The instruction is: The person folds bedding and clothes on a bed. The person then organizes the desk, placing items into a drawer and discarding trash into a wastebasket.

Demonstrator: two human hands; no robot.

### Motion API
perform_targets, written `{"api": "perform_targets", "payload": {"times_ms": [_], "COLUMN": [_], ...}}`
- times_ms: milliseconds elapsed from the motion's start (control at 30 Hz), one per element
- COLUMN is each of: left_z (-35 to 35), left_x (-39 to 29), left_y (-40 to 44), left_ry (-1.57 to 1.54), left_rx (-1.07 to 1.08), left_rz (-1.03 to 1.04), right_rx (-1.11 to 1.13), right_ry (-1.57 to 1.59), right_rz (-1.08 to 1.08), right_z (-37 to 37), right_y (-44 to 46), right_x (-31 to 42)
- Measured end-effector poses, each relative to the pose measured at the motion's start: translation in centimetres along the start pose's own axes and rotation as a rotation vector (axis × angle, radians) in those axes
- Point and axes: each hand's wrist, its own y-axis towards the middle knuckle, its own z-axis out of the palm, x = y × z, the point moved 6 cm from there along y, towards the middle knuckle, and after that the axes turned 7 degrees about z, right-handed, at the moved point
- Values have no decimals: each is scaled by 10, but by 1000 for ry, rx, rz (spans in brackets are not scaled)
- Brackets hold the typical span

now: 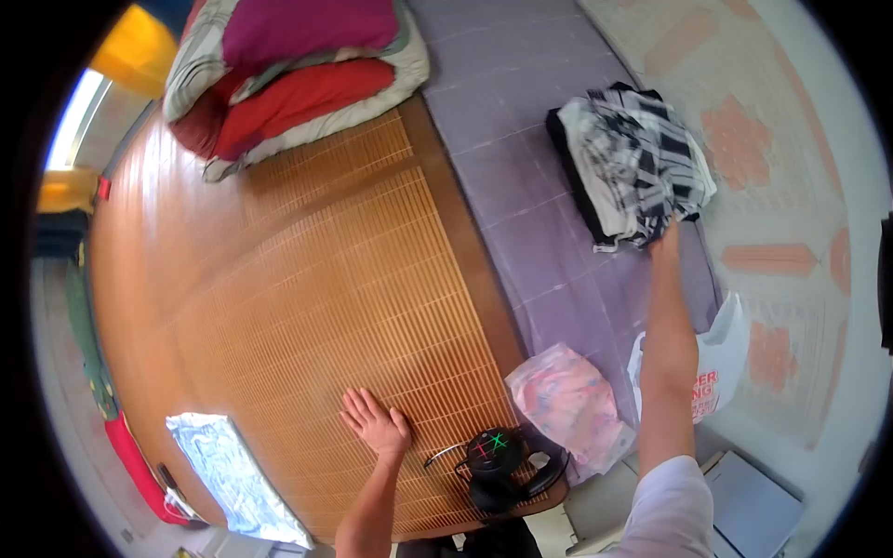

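My left hand [377, 426] lies flat on the bamboo mat [353, 279], fingers spread and nothing in it. Stretched far forward, my right hand [669, 234] reaches the near edge of a stack of folded clothes [637, 167]. On top of that stack is a black-and-white checked garment [656, 139], with white and black cloth beneath. The cloth hides the right fingers, so their grip does not show. Black headphones [502, 474] rest to the right of my left hand, near the bed's front edge.
A folded quilt [307, 102] sits at the far left. A pink bag [572, 405] and a white plastic bag [721, 363] flank my right forearm on the purple-grey bedding [521, 186]. A shiny blue-white packet [237, 479] lies at the near left. The wall [781, 214] bounds the right side.
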Motion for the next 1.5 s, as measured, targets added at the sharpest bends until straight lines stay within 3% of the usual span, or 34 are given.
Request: {"api": "perform_targets", "payload": {"times_ms": [133,233,300,333,367,433,467,500,533,567,633,700,733,767,800,833,867,900,967,1000,1033,1100,1133,1200,1233,1300,1367,1433,1467,1500], "left_z": [2,-3,4,-10,-11,-15,-20,-26,-33,-40,-69,-97,-89,-79,-36,-30,-23,-13,29,72,88,149,141,103,87,45,-49,-142,-196,-272], "left_x": [4,10,15,18,18,23,34,36,41,59,132,221,270,321,375,420,447,464,485,481,475,481,481,460,459,468,490,498,499,486], "left_y": [-2,-2,-5,-5,-6,-13,-19,-27,-41,-67,-144,-235,-287,-339,-395,-445,-473,-478,-475,-475,-471,-475,-473,-463,-466,-460,-471,-491,-486,-475], "left_ry": [-13,-116,-157,-219,-275,-324,-318,-480,-640,-644,-1171,-1197,-1040,-952,-1221,-883,-921,-933,-965,-1283,-1495,-1937,-1953,-2314,-2319,-2370,-2159,-2108,-2150,-2016], "left_rx": [76,159,136,136,39,-110,-134,-119,-100,-118,-390,-655,-868,-951,-1033,-1077,-973,-976,-564,-630,-534,-840,-827,-824,-802,-1140,-1345,-1336,-1259,-1213], "left_rz": [-12,-91,-95,-97,-78,-21,-46,81,217,205,-143,-479,-611,-897,-1267,-1550,-1870,-1881,-1885,-1916,-1969,-1765,-1756,-1859,-1839,-1476,-1098,-1195,-1018,-1071], "right_rx": [-65,29,-144,-336,-356,-127,107,331,413,423,549,603,623,665,718,737,753,822,735,824,906,936,928,659,646,825,857,839,800,756], "right_ry": [-90,-239,-88,-564,-899,-991,-967,-936,-824,-767,-813,-798,-811,-860,-922,-985,-1044,-1130,-1153,-1030,-995,-1146,-1149,-1342,-1326,-929,-1065,-526,-500,-464], "right_rz": [67,114,-133,-174,-629,-848,-556,-264,-88,132,533,881,971,963,923,813,694,273,-71,156,217,356,341,445,435,687,475,847,847,840], "right_z": [2,53,79,96,75,88,103,123,142,163,163,169,172,183,199,220,244,266,333,363,374,396,402,395,394,392,377,370,360,349], "right_y": [-8,-91,-167,-225,-222,-278,-311,-363,-422,-494,-589,-683,-719,-749,-774,-785,-791,-766,-764,-779,-762,-788,-797,-805,-812,-830,-827,-886,-887,-884], "right_x": [10,-11,-31,-35,-54,-132,-171,-218,-260,-295,-379,-448,-483,-511,-539,-561,-588,-630,-654,-664,-702,-704,-698,-685,-674,-646,-599,-497,-450,-405]}}
